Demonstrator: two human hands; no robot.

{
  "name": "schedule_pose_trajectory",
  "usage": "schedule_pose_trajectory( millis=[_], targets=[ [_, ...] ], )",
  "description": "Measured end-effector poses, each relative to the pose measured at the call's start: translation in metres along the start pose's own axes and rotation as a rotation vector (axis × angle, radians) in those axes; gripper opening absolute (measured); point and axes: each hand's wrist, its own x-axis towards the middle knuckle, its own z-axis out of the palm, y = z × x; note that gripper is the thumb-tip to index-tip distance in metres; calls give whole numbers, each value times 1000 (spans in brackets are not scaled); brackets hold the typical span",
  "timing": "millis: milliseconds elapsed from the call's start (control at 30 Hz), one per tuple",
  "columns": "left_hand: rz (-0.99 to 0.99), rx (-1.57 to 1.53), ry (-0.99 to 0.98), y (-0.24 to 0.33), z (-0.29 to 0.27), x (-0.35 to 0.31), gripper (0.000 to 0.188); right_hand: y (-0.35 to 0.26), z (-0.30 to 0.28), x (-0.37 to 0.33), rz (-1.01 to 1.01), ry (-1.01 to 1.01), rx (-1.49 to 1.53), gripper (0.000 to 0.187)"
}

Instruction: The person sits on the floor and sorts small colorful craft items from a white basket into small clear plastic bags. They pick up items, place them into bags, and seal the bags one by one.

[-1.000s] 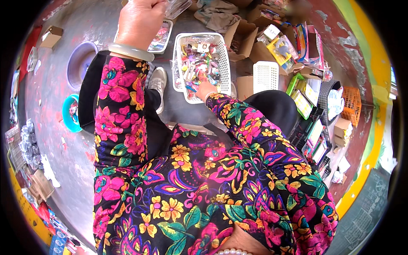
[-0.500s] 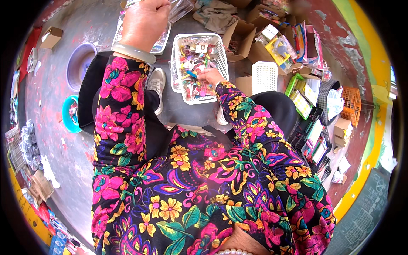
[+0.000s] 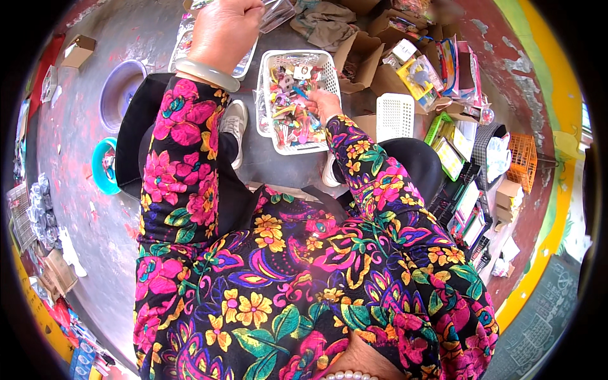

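Note:
My right hand (image 3: 325,104) reaches into a white plastic basket (image 3: 304,150) filled with small mixed trinkets in many colours. Its fingers are closed on a small blue piece (image 3: 299,92) just above the pile; the exact kind is too small to tell. My left hand (image 3: 227,31), with a pale bangle at the wrist, is raised at the top edge over another white basket (image 3: 244,64). That hand is closed, and what its fingers hold is hidden. Beside its fingertips is a clear plastic container (image 3: 277,15); I cannot tell whether they touch it.
A purple basin (image 3: 122,96) and a turquoise tub (image 3: 105,166) stand on the floor at left. Right of the filled basket are a smaller white basket (image 3: 394,117), open cardboard boxes (image 3: 356,60), a green crate (image 3: 448,145) and an orange crate (image 3: 522,161). A crumpled cloth (image 3: 324,25) lies behind.
My right hand has moved slightly away from me and to the right, and the blue piece has moved with it. My left hand stays closed and has shifted slightly right and nearer.

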Motion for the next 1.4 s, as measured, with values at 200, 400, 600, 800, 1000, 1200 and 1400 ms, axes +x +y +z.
schedule_pose_trajectory(
  millis=[200, 400, 600, 800, 1000, 1200, 1400],
  targets=[
    [-32, -57, -28, 28, -8, -3, 15, 30, -4, 1, -53, -57, -820, 23],
    [186, 96, 81, 14, -1, -5, 10, 39, 35, -57, -527, -693, -1888, 26],
    [204, 118, 78, 14, 1, -5, 9, 24, 12, -47, -719, -526, -1820, 26],
    [196, 141, 79, 16, 0, -6, 10, 17, -10, -16, -552, -25, -1475, 21],
    [188, 130, 87, 16, 3, -5, 10, 15, -18, 4, -401, 69, -1056, 17],
    [140, 166, 61, 6, 6, -5, 14, -8, -14, -8, 73, -124, -337, 13],
    [116, 185, 21, -3, 9, -3, 23, -5, -15, -5, 41, -152, -190, 13]
  ],
)
